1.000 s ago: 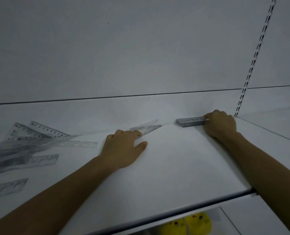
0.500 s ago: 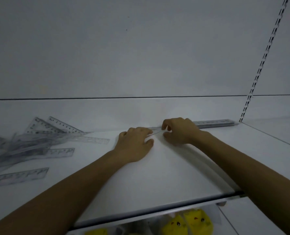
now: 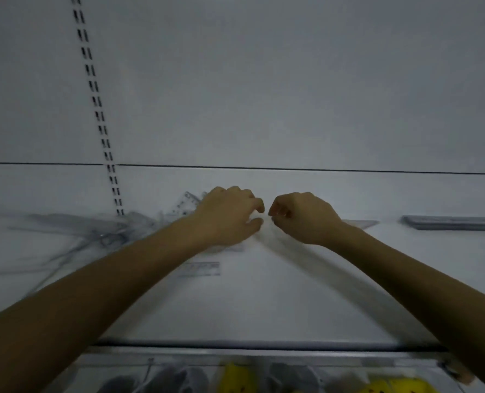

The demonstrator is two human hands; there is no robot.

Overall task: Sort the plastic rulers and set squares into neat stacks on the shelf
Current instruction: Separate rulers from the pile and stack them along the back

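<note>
My left hand [image 3: 230, 215] hovers at the middle of the white shelf [image 3: 264, 302], fingers bent and thumb apart, with nothing seen in it. My right hand [image 3: 302, 218] is close beside it, fingers curled in, and I see nothing in them. A messy pile of clear rulers [image 3: 93, 231] spreads to the left. A clear set square [image 3: 188, 204] leans behind my left hand. One ruler end [image 3: 204, 269] shows below my left forearm. A set square [image 3: 361, 223] lies flat behind my right wrist. A neat ruler stack [image 3: 454, 222] sits at far right.
A slotted upright rail [image 3: 99, 114] runs up the back wall at left. The shelf's front edge [image 3: 264, 343] is a dark strip. Below it, yellow toys [image 3: 235, 378] sit in clear packs on a lower shelf.
The view has swung left. Both hands have moved left along the shelf, away from the ruler stack. My right hand has let go of the set square, which now lies behind its wrist.
</note>
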